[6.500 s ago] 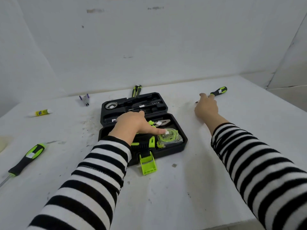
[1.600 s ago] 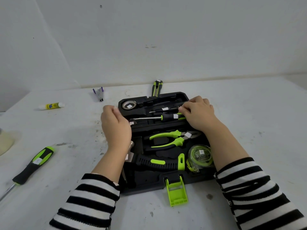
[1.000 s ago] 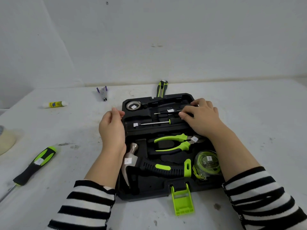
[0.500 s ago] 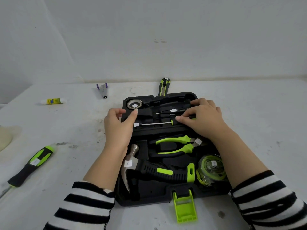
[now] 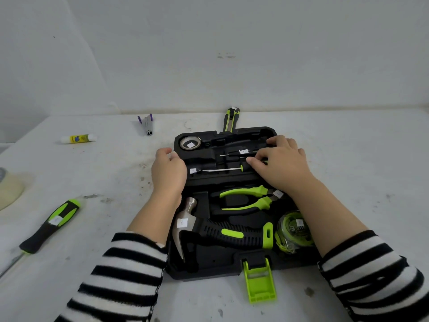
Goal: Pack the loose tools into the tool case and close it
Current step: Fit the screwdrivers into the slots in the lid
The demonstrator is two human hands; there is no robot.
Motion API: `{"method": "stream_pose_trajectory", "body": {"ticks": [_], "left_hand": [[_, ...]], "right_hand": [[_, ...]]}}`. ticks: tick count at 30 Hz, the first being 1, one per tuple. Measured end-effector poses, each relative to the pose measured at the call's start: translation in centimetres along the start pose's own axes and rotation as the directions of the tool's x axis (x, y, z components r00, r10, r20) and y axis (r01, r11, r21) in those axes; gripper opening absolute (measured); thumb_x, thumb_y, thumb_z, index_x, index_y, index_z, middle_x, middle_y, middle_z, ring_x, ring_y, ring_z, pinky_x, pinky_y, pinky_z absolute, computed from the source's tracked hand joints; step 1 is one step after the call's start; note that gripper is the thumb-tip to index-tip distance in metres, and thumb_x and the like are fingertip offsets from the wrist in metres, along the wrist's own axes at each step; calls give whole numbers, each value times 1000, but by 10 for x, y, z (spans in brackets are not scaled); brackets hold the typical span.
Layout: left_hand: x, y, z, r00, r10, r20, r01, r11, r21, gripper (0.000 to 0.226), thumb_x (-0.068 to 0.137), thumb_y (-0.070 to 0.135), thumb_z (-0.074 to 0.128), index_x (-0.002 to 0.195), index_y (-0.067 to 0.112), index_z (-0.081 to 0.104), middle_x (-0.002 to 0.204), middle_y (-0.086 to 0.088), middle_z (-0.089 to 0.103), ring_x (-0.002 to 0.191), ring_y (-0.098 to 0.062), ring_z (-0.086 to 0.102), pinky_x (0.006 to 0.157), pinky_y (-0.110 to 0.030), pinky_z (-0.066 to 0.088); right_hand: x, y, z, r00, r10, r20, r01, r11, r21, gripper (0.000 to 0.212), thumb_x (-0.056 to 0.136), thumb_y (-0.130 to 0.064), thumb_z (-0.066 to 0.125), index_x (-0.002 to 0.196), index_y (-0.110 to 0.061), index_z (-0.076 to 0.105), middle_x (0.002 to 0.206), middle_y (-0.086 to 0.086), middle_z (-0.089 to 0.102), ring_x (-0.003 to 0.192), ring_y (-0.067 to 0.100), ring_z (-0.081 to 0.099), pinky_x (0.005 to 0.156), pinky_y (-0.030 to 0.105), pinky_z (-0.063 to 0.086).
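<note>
Left hand [image 5: 168, 175]: grips case [image 5: 216, 270] edge, steadying.
Right hand [image 5: 282, 166]: pinches screwdriver [image 5: 220, 169] handle.
Tip: press handle and shaft flat into slot.

White scuffed table [image 5: 348, 182], open black tool case [image 5: 209, 273] mid-table, its green latch [image 5: 258, 282] flat on the top. Utility knife [image 5: 231, 118] just behind case. Stapler [image 5: 146, 123] back-left of case, glue stick [image 5: 78, 138] further left. Screwdriver [image 5: 50, 225] well left of case, tape roll [image 5: 9, 189] beyond it at the frame edge.

a bare makeshift workspace: a scuffed white desk [image 5: 348, 159] is sitting against plain stained white walls [image 5: 232, 54], carrying a yellow-labelled white glue stick [image 5: 78, 138].
</note>
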State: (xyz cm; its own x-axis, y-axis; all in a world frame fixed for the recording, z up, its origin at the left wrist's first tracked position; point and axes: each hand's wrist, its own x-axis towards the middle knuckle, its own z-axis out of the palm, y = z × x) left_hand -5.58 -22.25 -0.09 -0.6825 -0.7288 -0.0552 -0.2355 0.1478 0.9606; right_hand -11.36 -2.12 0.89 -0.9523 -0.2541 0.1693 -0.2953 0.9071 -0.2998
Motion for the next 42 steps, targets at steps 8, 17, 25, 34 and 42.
{"method": "stream_pose_trajectory", "body": {"ticks": [8,17,25,34,42], "left_hand": [[14,-2,4,993,101,-62,-98,994,58,40,93,3,46,130,11,55,119,-5,60,104,-18,57,88,-25,43],[3,10,-1,975,172,-142,-192,970,-147,35,100,17,37,131,19,53,96,3,60,77,-2,54,75,-15,43],[4,11,1,995,86,-48,-98,931,-351,31,101,27,36,76,28,54,76,9,50,68,-3,45,70,-21,39],[14,5,-3,997,41,67,-10,911,-412,35,101,39,33,91,22,62,93,0,62,89,-14,58,88,-32,48],[12,6,-5,992,46,115,8,903,-429,65,78,73,31,119,31,60,126,5,62,119,-17,56,106,-44,42]], "right_hand": [[-2,-1,5,981,-109,-162,95,991,-91,39,85,-63,49,86,-32,72,125,-1,44,121,23,35,100,36,25],[-5,-1,-1,900,-123,-417,136,991,2,48,62,-70,69,80,-25,62,128,7,44,127,29,34,100,42,25],[-10,6,-8,963,116,-245,-2,907,422,117,50,-59,85,144,-41,18,156,12,3,142,33,22,108,49,33],[-6,19,-2,982,94,-161,30,771,636,128,63,-44,86,150,-42,-8,149,1,36,136,19,38,101,28,32],[-6,18,0,973,90,-212,57,797,602,115,73,-46,78,152,-37,-4,146,6,38,132,22,43,97,27,34]]}}
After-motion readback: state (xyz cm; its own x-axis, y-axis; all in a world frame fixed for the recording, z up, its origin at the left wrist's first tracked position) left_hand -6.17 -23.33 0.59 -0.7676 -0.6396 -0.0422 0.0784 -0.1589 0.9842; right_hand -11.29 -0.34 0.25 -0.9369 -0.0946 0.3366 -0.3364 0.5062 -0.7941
